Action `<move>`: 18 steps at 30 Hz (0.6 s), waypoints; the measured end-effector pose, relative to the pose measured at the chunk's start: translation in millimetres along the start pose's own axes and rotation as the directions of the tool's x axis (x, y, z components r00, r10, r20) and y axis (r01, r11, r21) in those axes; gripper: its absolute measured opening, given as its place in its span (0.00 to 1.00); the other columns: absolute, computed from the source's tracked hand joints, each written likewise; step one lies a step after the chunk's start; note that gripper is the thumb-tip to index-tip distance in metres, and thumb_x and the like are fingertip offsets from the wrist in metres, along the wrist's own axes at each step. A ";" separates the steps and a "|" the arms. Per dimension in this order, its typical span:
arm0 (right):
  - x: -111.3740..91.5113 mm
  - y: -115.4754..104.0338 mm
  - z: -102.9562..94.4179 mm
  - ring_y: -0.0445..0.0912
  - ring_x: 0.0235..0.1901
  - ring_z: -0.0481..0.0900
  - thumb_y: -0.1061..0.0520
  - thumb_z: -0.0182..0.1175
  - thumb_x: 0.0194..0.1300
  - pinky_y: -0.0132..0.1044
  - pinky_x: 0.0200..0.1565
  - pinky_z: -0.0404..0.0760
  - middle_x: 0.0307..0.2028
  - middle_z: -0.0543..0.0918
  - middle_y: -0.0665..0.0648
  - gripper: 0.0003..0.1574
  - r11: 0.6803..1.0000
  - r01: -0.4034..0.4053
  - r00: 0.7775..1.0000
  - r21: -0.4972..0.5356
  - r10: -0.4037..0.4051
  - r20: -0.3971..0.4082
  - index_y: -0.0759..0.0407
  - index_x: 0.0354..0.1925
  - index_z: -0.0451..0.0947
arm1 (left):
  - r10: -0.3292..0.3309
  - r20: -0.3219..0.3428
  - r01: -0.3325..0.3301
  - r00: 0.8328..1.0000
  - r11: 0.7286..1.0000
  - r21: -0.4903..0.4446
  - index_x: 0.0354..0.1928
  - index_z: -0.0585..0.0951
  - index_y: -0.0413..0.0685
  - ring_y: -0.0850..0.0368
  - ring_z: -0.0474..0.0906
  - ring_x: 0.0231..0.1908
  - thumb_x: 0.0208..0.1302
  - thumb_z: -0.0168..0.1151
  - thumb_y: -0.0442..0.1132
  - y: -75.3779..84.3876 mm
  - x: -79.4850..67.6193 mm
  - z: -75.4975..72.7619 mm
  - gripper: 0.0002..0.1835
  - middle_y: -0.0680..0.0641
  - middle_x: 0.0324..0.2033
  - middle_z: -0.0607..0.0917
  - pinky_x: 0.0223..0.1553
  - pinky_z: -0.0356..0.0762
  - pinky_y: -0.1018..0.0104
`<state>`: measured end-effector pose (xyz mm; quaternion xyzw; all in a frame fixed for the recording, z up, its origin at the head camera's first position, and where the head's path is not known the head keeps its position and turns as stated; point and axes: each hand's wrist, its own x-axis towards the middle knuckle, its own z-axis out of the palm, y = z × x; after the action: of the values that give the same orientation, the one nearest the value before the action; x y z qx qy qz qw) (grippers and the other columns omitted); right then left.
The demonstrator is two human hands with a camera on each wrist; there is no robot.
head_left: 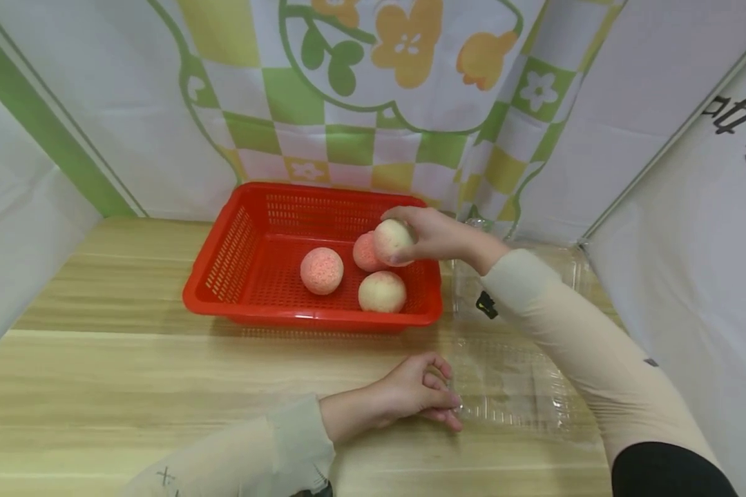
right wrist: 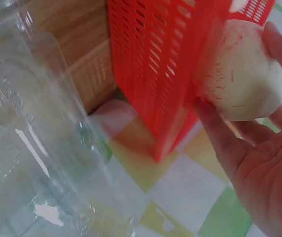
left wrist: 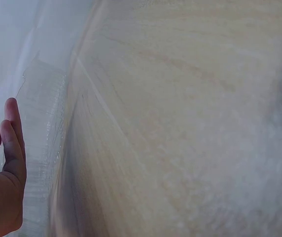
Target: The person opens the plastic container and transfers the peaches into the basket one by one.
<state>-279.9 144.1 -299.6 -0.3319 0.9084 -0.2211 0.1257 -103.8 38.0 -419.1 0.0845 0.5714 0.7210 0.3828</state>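
Observation:
My right hand [head_left: 435, 238] holds a cream ball with pink flecks [head_left: 391, 241] above the right end of a red plastic basket [head_left: 311, 319]. In the right wrist view, fingers and thumb grip this ball [right wrist: 247, 74] from its sides, close to the basket's rim. Inside the basket lie a rough pink ball [head_left: 321, 271], a cream ball [head_left: 382, 293] and another pink ball [head_left: 367, 252] partly hidden behind the held one. Down in front, my left hand [head_left: 410, 390] pinches the left edge of a clear plastic clamshell container [head_left: 510, 386] between thumb and fingers.
The container lies opened out on the wooden table [head_left: 130, 386], its far half [head_left: 559, 266] right of the basket, under my right forearm. A checkered floral cloth [head_left: 360, 141] hangs right behind the basket. White side walls [head_left: 690, 228] bound the table.

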 end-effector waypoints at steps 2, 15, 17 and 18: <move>2.7 -1.6 3.6 0.54 0.54 0.78 0.53 0.72 0.57 0.49 0.59 0.77 0.61 0.77 0.59 0.42 0.999 -0.011 0.999 -0.040 0.013 0.033 0.59 0.66 0.68 | 0.000 0.001 0.000 1.000 1.000 0.000 0.48 0.67 0.37 0.51 0.88 0.27 0.64 0.60 0.22 -0.1 0.6 -0.3 0.15 0.44 0.25 0.82 0.26 0.83 0.73; 18.3 -9.6 11.2 0.53 0.53 0.78 0.49 0.69 0.62 0.47 0.58 0.77 0.56 0.79 0.60 0.40 0.994 -0.067 0.992 -0.082 0.075 0.097 0.58 0.66 0.65 | 0.010 0.004 -0.010 1.000 1.000 -0.014 0.47 0.67 0.37 0.47 0.88 0.29 0.63 0.60 0.21 -0.4 0.8 0.7 0.15 0.44 0.25 0.82 0.28 0.85 0.71; 20.5 -12.6 13.3 0.52 0.53 0.78 0.48 0.68 0.62 0.47 0.59 0.77 0.57 0.79 0.59 0.40 0.996 -0.077 0.991 -0.045 0.082 0.110 0.56 0.67 0.64 | 0.013 0.002 -0.013 1.000 1.000 -0.017 0.46 0.68 0.37 0.47 0.88 0.29 0.63 0.60 0.21 -0.3 0.6 0.9 0.15 0.43 0.25 0.82 0.29 0.85 0.70; 21.6 -14.3 14.5 0.52 0.54 0.78 0.47 0.68 0.63 0.46 0.59 0.77 0.57 0.78 0.58 0.40 0.997 -0.077 0.990 -0.026 0.079 0.114 0.55 0.67 0.64 | 0.014 0.001 -0.014 1.000 1.000 -0.019 0.46 0.68 0.38 0.47 0.88 0.28 0.63 0.60 0.21 -0.2 0.4 1.0 0.15 0.43 0.25 0.82 0.29 0.85 0.70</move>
<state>-282.8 115.5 -307.0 -0.3097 0.9143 -0.1864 0.1829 -103.4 39.1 -419.1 0.0854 0.5638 0.7288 0.3790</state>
